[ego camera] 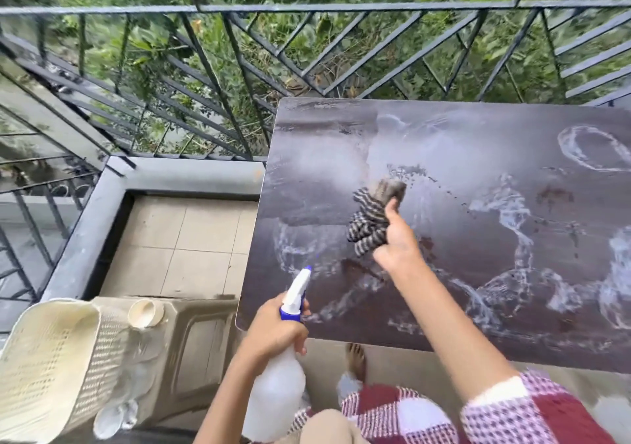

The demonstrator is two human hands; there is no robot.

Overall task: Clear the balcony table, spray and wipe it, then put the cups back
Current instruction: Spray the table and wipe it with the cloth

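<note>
i'm in the wiping step. the table [478,245] carries only wet streaks, and its printed splash pattern makes real wet patches hard to tell from the print. my right hand [397,242] clamps a bunched striped cloth [370,220], thumb pressed on top and fingers curled round it. the cloth's far end touches the tabletop near the middle. my left hand [276,329] is wrapped tight round the neck of the spray bottle [273,392], held just off the near-left corner with the nozzle aimed at the table. i can't tell whether a finger sits on the trigger.

to do this well i'd flatten the cloth so more of it meets the surface and press down. then i'd work in overlapping straight passes from the far edge by the railing [239,8] toward me, taking in the corners and the reddish marks right of the cloth. i'd keep the bottle clear of the wiping arm and spray only where the top looks dry.

counted: one table, one cloth, one spray bottle and one cream basket [44,368] at the left. one cup [146,313] rests on a grey plastic top [198,341] beside the basket. a pale thing [108,421] lower down may be a second cup, but it's too blurred to say. no cup is on the table.
</note>
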